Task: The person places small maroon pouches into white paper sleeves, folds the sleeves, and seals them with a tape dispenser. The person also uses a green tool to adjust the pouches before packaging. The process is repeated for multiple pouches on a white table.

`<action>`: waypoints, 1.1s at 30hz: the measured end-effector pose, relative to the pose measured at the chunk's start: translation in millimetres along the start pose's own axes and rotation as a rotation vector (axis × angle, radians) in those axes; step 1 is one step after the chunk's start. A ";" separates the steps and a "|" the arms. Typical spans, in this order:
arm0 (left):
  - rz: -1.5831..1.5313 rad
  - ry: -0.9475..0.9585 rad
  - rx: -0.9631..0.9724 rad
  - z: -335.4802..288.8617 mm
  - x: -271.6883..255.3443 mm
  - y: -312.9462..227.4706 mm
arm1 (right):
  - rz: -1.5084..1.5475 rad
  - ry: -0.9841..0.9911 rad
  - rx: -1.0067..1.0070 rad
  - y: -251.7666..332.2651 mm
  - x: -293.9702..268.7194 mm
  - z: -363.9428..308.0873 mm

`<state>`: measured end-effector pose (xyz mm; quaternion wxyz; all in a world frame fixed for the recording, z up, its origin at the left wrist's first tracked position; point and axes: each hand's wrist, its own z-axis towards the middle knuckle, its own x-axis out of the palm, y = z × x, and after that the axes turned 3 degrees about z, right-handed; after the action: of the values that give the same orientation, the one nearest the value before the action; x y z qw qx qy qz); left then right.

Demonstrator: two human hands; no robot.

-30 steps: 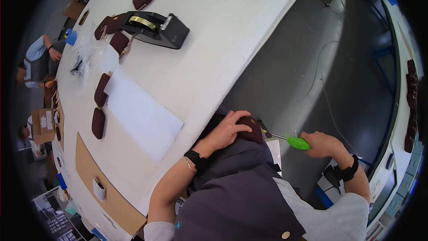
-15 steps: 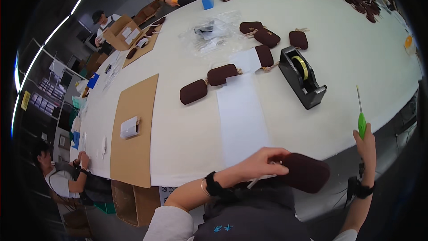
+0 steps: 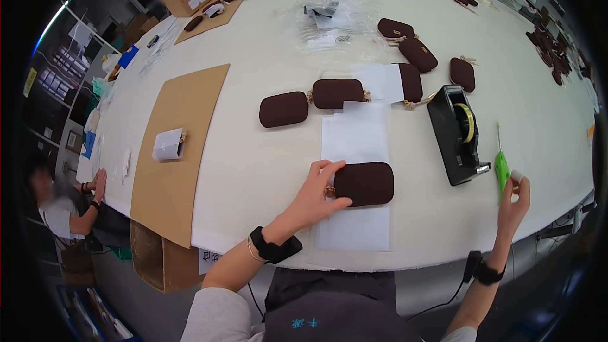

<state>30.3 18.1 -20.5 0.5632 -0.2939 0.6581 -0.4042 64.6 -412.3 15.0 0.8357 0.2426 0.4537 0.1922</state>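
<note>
Presently: maroon case [image 3: 365, 185], is lying on white paper [image 3: 354, 233]; left hand [image 3: 309, 196], is clasping its left end between thumb and fingers; right hand [image 3: 513, 208], is showing at green-handled tool [image 3: 501, 166], grip unclear. Risk: paper possibly skewing, if case is dragging.

I record the rounded dark-brown pouch [image 3: 364, 185] brought up from the lap, past the table edge, to lie flat on the white sheet [image 3: 353, 234], right of my left hand [image 3: 309, 197], whose thumb and finger now grip its near end. The green-handled thin-shafted tool [image 3: 501, 166], which I earlier had clasped in my right hand [image 3: 514, 206], now lies just beyond those fingers, tip pointing away; I cannot confirm whether they touch it.
</note>
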 end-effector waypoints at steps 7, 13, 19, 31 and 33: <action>0.219 0.095 0.018 4.7 -6.4 -7.6 | 0.276 0.410 -0.548 173.8 120.2 16.3; 0.218 0.080 0.041 10.9 -6.2 -4.7 | 0.054 0.580 -0.441 167.8 237.0 62.9; 0.212 0.081 0.017 12.0 -7.8 -6.8 | 0.311 0.580 -0.502 178.5 192.6 48.1; 0.001 -0.091 -0.034 0.6 -7.2 8.7 | 0.287 0.649 -0.706 150.1 128.0 -47.0; 0.002 -0.124 -0.040 -0.9 -5.8 7.8 | 0.222 0.652 -0.719 148.9 128.4 -57.1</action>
<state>31.1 27.1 -24.3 0.5974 -0.3290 0.6300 -0.3715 67.0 -209.2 -10.9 0.6555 -0.0868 0.5678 0.4903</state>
